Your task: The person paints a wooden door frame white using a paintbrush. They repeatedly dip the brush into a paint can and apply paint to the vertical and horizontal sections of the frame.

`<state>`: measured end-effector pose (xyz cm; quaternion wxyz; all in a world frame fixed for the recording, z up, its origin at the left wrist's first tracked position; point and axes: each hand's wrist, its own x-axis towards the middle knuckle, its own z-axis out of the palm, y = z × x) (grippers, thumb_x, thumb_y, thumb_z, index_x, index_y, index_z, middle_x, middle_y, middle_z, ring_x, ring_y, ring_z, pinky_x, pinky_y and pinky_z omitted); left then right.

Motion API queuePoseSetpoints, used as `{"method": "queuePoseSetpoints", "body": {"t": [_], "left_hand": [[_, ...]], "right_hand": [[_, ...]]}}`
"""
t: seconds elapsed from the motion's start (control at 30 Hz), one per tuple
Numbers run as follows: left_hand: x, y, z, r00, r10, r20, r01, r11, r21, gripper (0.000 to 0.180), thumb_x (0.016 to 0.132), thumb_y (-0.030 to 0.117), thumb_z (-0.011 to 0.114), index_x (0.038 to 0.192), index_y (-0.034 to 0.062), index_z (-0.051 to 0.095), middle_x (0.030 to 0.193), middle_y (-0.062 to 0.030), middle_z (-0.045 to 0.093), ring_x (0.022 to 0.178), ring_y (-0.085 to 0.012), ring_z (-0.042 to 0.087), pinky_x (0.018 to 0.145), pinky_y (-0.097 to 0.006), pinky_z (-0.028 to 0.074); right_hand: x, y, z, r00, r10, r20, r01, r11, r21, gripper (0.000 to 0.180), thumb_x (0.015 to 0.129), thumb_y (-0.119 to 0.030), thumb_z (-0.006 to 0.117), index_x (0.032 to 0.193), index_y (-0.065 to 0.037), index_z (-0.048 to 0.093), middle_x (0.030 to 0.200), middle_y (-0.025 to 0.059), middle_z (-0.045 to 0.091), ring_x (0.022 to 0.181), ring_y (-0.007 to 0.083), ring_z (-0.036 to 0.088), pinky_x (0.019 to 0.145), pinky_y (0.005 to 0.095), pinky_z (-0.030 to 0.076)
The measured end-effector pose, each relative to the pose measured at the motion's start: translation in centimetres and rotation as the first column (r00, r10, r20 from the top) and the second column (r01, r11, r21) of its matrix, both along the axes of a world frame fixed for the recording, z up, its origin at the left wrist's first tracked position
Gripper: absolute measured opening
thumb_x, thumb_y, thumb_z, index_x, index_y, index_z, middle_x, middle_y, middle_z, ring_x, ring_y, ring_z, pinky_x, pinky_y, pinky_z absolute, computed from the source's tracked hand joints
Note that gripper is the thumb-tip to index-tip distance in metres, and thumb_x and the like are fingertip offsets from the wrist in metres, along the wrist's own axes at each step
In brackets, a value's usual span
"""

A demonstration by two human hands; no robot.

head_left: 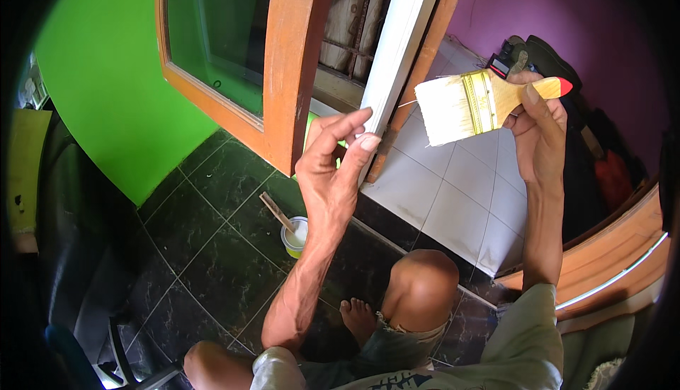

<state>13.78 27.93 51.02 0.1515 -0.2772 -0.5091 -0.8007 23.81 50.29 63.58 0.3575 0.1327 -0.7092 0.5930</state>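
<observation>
Paintbrush (489, 103) found in the right hand (542, 124), raised above the pale tiles (443, 191) at the right side of the view. Right hand is closed on the wooden handle (520, 97), thumb pressed along the near face and fingers folded behind it; the red handle end projects past the hand to the right. Bristles (445, 110) are whitened and point left, toward the other hand. Left hand (327, 177) is raised at the middle of the view, well apart from the right, fingers half curled, thumb tip and forefinger tip near each other with a gap between. Whether it touches the white upright (404, 29) behind its fingertips cannot be determined. Below, near the left forearm, a small can (292, 252) containing white matter and a stick (275, 211) stands on dark tiles (227, 262).
</observation>
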Motion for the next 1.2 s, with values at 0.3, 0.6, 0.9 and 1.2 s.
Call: {"method": "queuePoseSetpoints", "body": {"t": [0.3, 0.6, 0.9, 1.2], "left_hand": [[-0.6, 1.1, 2.1, 0.998, -0.046, -0.051, 0.045, 0.999, -0.018, 0.027, 0.086, 0.012, 0.082, 0.111, 0.0051, 0.077, 0.098, -0.0013, 0.062, 0.082, -0.0085, 0.054, 0.068, -0.024, 0.042], [-1.6, 1.7, -0.2, 0.997, 0.041, -0.060, -0.040, 0.999, 0.022, 0.011, 0.097, 0.010, 0.069, 0.101, -0.0003, 0.067, 0.097, -0.0030, 0.059, 0.085, -0.0117, 0.053, 0.073, -0.027, 0.044], [0.2, -0.6, -3.5, 0.939, 0.089, -0.332, -0.276, 0.772, -0.573, 0.025, 0.088, 0.013, 0.078, 0.101, -0.0007, 0.061, 0.103, -0.0142, 0.060, 0.095, -0.0314, 0.058, 0.083, -0.042, 0.048], [2.1, -0.3, -0.3, 0.999, 0.001, -0.049, -0.015, 0.958, -0.285, 0.029, 0.082, 0.011, 0.083, 0.109, 0.0033, 0.076, 0.102, -0.0062, 0.060, 0.094, -0.0168, 0.058, 0.083, -0.033, 0.049]], "right_hand": [[-0.8, 0.3, -0.7, 0.997, 0.052, 0.053, -0.053, 0.998, 0.019, 0.027, 0.097, -0.021, 0.066, 0.112, 0.002, 0.068, 0.100, 0.0119, 0.072, 0.084, 0.0170, 0.072, 0.068, 0.0322, 0.060], [-1.4, 0.5, -1.1, 0.998, 0.038, 0.055, -0.038, 0.999, 0.006, 0.025, 0.098, -0.021, 0.065, 0.110, 0.001, 0.069, 0.106, 0.0139, 0.072, 0.084, 0.0168, 0.071, 0.067, 0.0318, 0.058], [-1.7, 1.0, -1.6, 0.996, 0.029, 0.085, -0.028, 0.999, -0.018, 0.025, 0.099, -0.020, 0.065, 0.110, 0.002, 0.069, 0.109, 0.0151, 0.071, 0.083, 0.0171, 0.071, 0.066, 0.0329, 0.058], [-1.7, 0.8, -1.9, 0.996, 0.058, 0.069, -0.057, 0.998, -0.013, 0.023, 0.098, -0.018, 0.065, 0.111, 0.001, 0.069, 0.111, 0.0140, 0.071, 0.084, 0.0179, 0.072, 0.066, 0.0331, 0.059]]}}
